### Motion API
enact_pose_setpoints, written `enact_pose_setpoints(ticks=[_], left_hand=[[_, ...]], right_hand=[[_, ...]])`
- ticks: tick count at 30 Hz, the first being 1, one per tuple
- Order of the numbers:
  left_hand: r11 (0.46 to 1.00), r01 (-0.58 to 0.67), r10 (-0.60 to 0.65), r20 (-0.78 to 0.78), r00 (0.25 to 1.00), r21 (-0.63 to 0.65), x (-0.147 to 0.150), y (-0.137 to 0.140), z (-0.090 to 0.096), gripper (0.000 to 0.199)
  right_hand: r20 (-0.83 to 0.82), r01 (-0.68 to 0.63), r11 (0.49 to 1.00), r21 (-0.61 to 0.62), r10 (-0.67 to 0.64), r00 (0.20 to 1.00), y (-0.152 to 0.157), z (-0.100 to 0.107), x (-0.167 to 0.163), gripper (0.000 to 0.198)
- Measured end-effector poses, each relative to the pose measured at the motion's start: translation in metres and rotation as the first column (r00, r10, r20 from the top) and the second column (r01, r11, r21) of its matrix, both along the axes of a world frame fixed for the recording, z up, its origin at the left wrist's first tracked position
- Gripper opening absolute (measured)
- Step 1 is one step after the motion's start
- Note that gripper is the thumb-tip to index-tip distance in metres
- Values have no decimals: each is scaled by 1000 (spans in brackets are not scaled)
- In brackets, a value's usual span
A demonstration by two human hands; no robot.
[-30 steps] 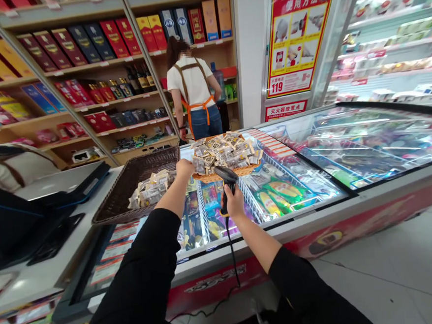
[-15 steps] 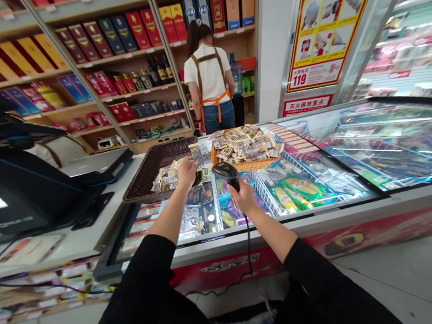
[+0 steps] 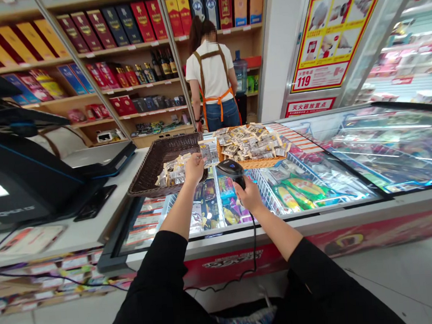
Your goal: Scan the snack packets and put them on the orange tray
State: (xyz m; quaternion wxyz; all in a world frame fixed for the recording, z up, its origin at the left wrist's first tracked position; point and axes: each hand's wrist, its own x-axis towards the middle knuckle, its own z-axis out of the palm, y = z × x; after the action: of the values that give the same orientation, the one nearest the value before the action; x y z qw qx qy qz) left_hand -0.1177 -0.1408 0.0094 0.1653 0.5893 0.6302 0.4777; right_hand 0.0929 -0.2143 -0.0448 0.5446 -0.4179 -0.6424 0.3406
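My left hand [image 3: 195,168] is closed on a small clear snack packet [image 3: 209,151], held upright between the two baskets. In my right hand [image 3: 248,194] is a black barcode scanner [image 3: 229,168], its head pointing toward the packet and its cable hanging down. Beneath my left hand, a dark brown woven basket [image 3: 146,169] holds several similar packets [image 3: 174,171]. Just beyond the scanner, an orange woven basket [image 3: 264,163] is heaped with more of these packets [image 3: 249,141]. Both baskets rest on the glass top of a chest freezer.
The chest freezer [image 3: 316,221] runs across the front, with frozen goods under its glass. At left, a black checkout machine [image 3: 27,170] stands on a white counter [image 3: 123,188]. A person [image 3: 213,76] in an orange-tied apron faces the shelves, back turned.
The view has shifted slightly, so most of the scene appears a little farther right. Both hands keep hold of the packet and scanner, in nearly the same places over the baskets.
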Motion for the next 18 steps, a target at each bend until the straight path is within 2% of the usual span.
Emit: enact_pose_setpoints(ticks=[4,7,9,11,13,15,16,18], left_hand=[[999,-29,28,-39,999,-21,3,-4,3,24],[982,-171,175,-56,983,78,5,-10,8,27],[920,-350,361,-31,932,177,4,-15,11,33],[827,-520,532,0,847,213,4,-20,14,46],[758,-611,627,6,779,227,5,-24,17,63],[762,-577,611,-34,791,294,12,-25,21,72],[791,-508,563,-81,823,340,18,-24,22,71],[877,-288,393,-230,890,384,36,-16,25,63]], right_hand=[[-11,-11,1000,1,11,1000,0,-1,-1,25],[-64,-4,1000,-19,3,998,2,-4,-1,25],[-156,-10,998,-62,0,988,4,-6,-1,26],[-265,-31,994,-105,3,964,7,-8,-2,28],[-355,-43,989,-140,-9,935,10,-9,-1,30],[-427,-28,984,-175,-50,903,15,-8,0,33],[-458,-14,981,-193,-77,886,17,-8,2,34],[-509,16,975,-223,-131,851,21,-5,9,36]])
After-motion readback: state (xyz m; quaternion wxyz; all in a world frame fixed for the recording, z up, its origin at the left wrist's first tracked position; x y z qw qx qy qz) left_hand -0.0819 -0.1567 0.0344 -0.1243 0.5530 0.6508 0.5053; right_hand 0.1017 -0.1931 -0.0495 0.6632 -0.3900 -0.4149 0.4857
